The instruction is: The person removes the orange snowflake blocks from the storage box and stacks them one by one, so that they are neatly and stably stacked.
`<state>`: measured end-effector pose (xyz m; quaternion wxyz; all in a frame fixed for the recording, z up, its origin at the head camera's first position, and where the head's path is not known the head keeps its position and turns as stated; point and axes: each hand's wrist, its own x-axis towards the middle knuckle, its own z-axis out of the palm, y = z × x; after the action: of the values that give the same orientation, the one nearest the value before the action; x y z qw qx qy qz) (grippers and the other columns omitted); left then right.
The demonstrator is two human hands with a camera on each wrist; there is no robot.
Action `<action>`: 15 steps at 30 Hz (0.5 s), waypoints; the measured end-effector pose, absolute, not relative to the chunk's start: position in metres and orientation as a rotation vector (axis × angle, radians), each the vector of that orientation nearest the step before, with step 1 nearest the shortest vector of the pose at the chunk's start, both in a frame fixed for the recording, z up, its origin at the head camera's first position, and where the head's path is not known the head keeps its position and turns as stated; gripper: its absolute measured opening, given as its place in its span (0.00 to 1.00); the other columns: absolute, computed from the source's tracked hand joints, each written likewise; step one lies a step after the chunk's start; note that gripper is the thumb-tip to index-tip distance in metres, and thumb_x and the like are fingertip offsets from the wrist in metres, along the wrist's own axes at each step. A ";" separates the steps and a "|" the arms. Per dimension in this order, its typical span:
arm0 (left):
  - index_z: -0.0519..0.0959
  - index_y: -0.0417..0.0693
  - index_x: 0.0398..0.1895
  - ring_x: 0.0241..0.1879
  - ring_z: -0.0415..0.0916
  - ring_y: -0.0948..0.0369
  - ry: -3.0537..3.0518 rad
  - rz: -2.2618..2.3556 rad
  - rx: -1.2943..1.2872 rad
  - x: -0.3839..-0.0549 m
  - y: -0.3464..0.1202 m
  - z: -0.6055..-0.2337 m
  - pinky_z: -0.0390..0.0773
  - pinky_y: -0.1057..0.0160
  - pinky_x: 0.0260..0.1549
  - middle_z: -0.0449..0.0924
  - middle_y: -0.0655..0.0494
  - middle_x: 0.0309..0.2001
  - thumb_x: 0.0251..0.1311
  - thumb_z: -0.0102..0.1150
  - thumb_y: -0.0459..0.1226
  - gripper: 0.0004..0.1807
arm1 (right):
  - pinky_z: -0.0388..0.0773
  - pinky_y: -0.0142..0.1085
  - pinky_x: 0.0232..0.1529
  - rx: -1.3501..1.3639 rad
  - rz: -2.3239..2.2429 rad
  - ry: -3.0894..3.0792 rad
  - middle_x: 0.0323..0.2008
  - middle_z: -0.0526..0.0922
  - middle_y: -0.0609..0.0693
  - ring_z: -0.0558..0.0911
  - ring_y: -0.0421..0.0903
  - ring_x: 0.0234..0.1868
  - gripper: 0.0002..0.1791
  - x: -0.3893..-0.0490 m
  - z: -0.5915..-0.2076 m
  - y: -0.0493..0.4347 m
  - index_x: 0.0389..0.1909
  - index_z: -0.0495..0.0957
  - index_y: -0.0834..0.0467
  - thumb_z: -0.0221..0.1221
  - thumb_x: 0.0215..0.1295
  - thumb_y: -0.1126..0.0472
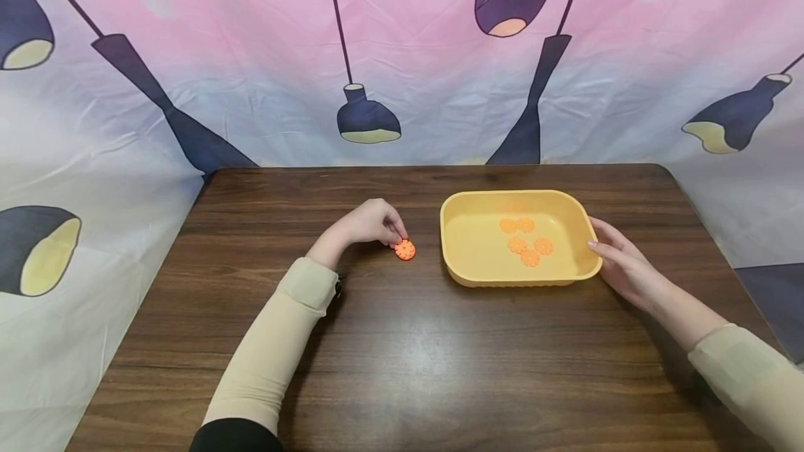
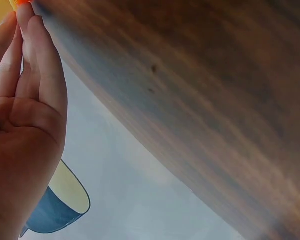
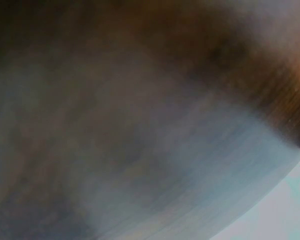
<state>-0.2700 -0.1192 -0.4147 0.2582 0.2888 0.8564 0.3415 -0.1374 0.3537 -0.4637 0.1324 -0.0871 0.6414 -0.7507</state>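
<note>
My left hand [image 1: 374, 220] pinches a small orange disc with a notched, flower-like edge [image 1: 405, 250], low over the table left of the basin. In the left wrist view, its fingertips meet around a bit of orange at the top left corner. A yellow rectangular basin with rounded corners [image 1: 461, 269] stands on the table, right of centre. Several similar orange discs [image 1: 530, 258] lie inside it, two of them touching near the back. At the basin's right end my right hand [image 1: 628, 274] grips the wall, thumb over the rim and fingers along the outside.
Brown wood-grain table [image 1: 402, 368] runs under everything, its far edge close behind the basin. Beyond it hangs a pink and blue cloth [image 1: 414, 40] printed with dark lamps. The right wrist view shows mostly blurred tabletop.
</note>
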 end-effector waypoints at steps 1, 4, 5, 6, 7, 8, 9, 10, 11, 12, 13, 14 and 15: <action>0.90 0.32 0.40 0.28 0.84 0.69 2.320 0.929 0.779 -0.270 -0.119 -0.415 0.88 0.67 0.34 0.92 0.42 0.33 0.62 0.67 0.23 0.06 | 0.76 0.19 0.62 -0.250 -2.181 1.859 0.68 0.67 0.32 0.77 0.26 0.65 0.24 -0.138 -0.464 0.354 0.72 0.64 0.42 0.42 0.85 0.67; 0.89 0.32 0.41 0.28 0.84 0.69 2.316 0.934 0.773 -0.270 -0.119 -0.415 0.88 0.67 0.34 0.92 0.43 0.33 0.62 0.66 0.23 0.06 | 0.75 0.19 0.61 -0.243 -2.193 1.849 0.68 0.67 0.33 0.77 0.26 0.64 0.24 -0.138 -0.464 0.354 0.72 0.65 0.42 0.42 0.85 0.68; 0.89 0.32 0.41 0.28 0.84 0.69 2.315 0.935 0.770 -0.270 -0.118 -0.415 0.88 0.67 0.34 0.92 0.43 0.33 0.62 0.66 0.23 0.06 | 0.75 0.19 0.61 -0.243 -2.198 1.844 0.68 0.67 0.33 0.77 0.26 0.65 0.24 -0.138 -0.464 0.354 0.72 0.65 0.42 0.42 0.85 0.68; 0.89 0.32 0.41 0.28 0.84 0.69 2.314 0.936 0.768 -0.270 -0.118 -0.414 0.88 0.67 0.34 0.92 0.43 0.33 0.62 0.66 0.23 0.06 | 0.75 0.19 0.62 -0.243 -2.201 1.839 0.68 0.67 0.33 0.77 0.26 0.65 0.24 -0.138 -0.464 0.354 0.72 0.65 0.42 0.42 0.85 0.68; 0.89 0.32 0.41 0.28 0.84 0.69 2.313 0.937 0.767 -0.270 -0.118 -0.414 0.88 0.67 0.34 0.92 0.43 0.33 0.62 0.66 0.23 0.07 | 0.75 0.19 0.61 -0.241 -2.205 1.835 0.68 0.67 0.33 0.77 0.27 0.65 0.24 -0.138 -0.464 0.354 0.72 0.65 0.42 0.42 0.85 0.68; 0.89 0.32 0.41 0.28 0.84 0.69 2.313 0.936 0.767 -0.269 -0.118 -0.414 0.88 0.67 0.34 0.92 0.43 0.33 0.62 0.66 0.23 0.07 | 0.76 0.19 0.61 -0.239 -2.203 1.838 0.68 0.67 0.33 0.77 0.26 0.64 0.24 -0.138 -0.464 0.355 0.72 0.65 0.42 0.42 0.85 0.68; 0.89 0.31 0.41 0.28 0.84 0.69 2.311 0.936 0.767 -0.269 -0.118 -0.414 0.88 0.66 0.34 0.92 0.43 0.34 0.62 0.66 0.23 0.07 | 0.76 0.19 0.61 -0.238 -2.202 1.840 0.68 0.67 0.33 0.77 0.27 0.64 0.24 -0.138 -0.464 0.355 0.72 0.65 0.42 0.41 0.85 0.68; 0.89 0.31 0.41 0.28 0.84 0.69 2.310 0.935 0.767 -0.269 -0.118 -0.414 0.88 0.66 0.34 0.92 0.43 0.34 0.62 0.66 0.23 0.07 | 0.76 0.19 0.61 -0.236 -2.198 1.844 0.68 0.67 0.33 0.77 0.26 0.64 0.24 -0.138 -0.463 0.355 0.72 0.65 0.42 0.41 0.85 0.68; 0.89 0.31 0.41 0.28 0.84 0.68 2.310 0.933 0.767 -0.269 -0.118 -0.414 0.89 0.66 0.34 0.92 0.42 0.34 0.62 0.66 0.23 0.07 | 0.76 0.19 0.61 -0.235 -2.192 1.850 0.68 0.67 0.33 0.77 0.26 0.64 0.24 -0.138 -0.463 0.354 0.72 0.65 0.42 0.42 0.85 0.68; 0.89 0.32 0.42 0.28 0.84 0.68 2.310 0.930 0.769 -0.269 -0.118 -0.413 0.89 0.66 0.34 0.92 0.42 0.34 0.63 0.66 0.24 0.07 | 0.76 0.19 0.61 -0.234 -2.191 1.851 0.68 0.67 0.33 0.77 0.26 0.64 0.24 -0.138 -0.463 0.354 0.72 0.65 0.42 0.41 0.85 0.68; 0.89 0.32 0.42 0.28 0.85 0.68 2.311 0.925 0.771 -0.269 -0.118 -0.413 0.89 0.66 0.34 0.92 0.42 0.34 0.63 0.66 0.24 0.07 | 0.76 0.19 0.61 -0.233 -2.190 1.852 0.68 0.67 0.33 0.77 0.26 0.64 0.24 -0.137 -0.463 0.355 0.72 0.65 0.42 0.42 0.85 0.68; 0.89 0.32 0.42 0.28 0.85 0.68 2.313 0.921 0.772 -0.269 -0.118 -0.413 0.89 0.66 0.34 0.92 0.42 0.35 0.63 0.66 0.24 0.07 | 0.76 0.19 0.61 -0.233 -2.188 1.853 0.68 0.67 0.33 0.77 0.26 0.64 0.24 -0.137 -0.463 0.355 0.72 0.64 0.42 0.41 0.85 0.68; 0.89 0.32 0.42 0.29 0.85 0.68 2.315 0.916 0.775 -0.269 -0.118 -0.413 0.89 0.66 0.34 0.92 0.42 0.35 0.63 0.66 0.24 0.07 | 0.76 0.19 0.61 -0.234 -2.191 1.848 0.68 0.67 0.33 0.77 0.26 0.64 0.24 -0.137 -0.463 0.355 0.72 0.64 0.42 0.41 0.85 0.68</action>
<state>-0.2690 -0.1176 -0.4132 0.2641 0.2865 0.8563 0.3389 -0.1371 0.3547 -0.4629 0.1326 -0.0806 0.6371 -0.7550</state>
